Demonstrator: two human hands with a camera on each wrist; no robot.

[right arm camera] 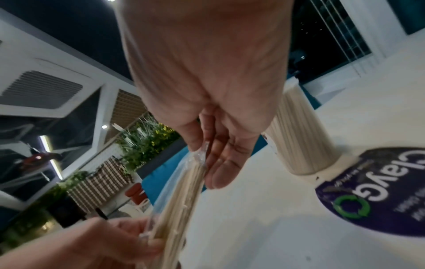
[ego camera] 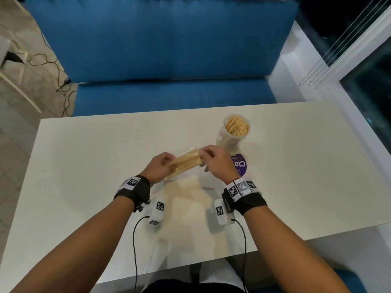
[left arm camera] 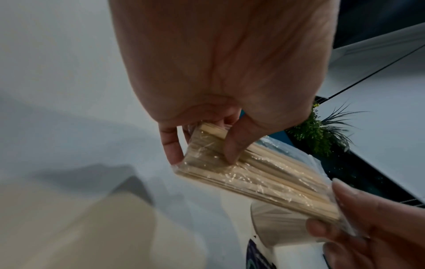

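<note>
One packet of wooden sticks (ego camera: 186,163), sealed in clear plastic film, hangs in the air just above the white counter (ego camera: 105,155), held between two hands at about the middle of the surface. It slants from the near left up to the far right. The left hand (ego camera: 159,167) grips the near end: its fingers (left arm camera: 232,145) and thumb are curled round the bundle from either side, and the film wrinkles under them. The right hand (ego camera: 218,163) takes the far end, where thumb and forefinger pinch the loose clear plastic beyond the stick tips, while its other fingers lie looser beneath the packet. Just beyond the right hand stands one clear plastic jar (ego camera: 233,132), upright and open-topped, packed full of the same pale sticks on end. One round lid (ego camera: 240,166) with a purple label lies flat on the counter just beside the jar's foot, partly hidden from above by the right hand. Each wrist wears one black band with square printed markers, and one small white camera box sits under each wrist, so two bands and two boxes in all. Two black cables run from the boxes back along the forearms. Behind the counter is one blue sofa (ego camera: 165,49).
</note>
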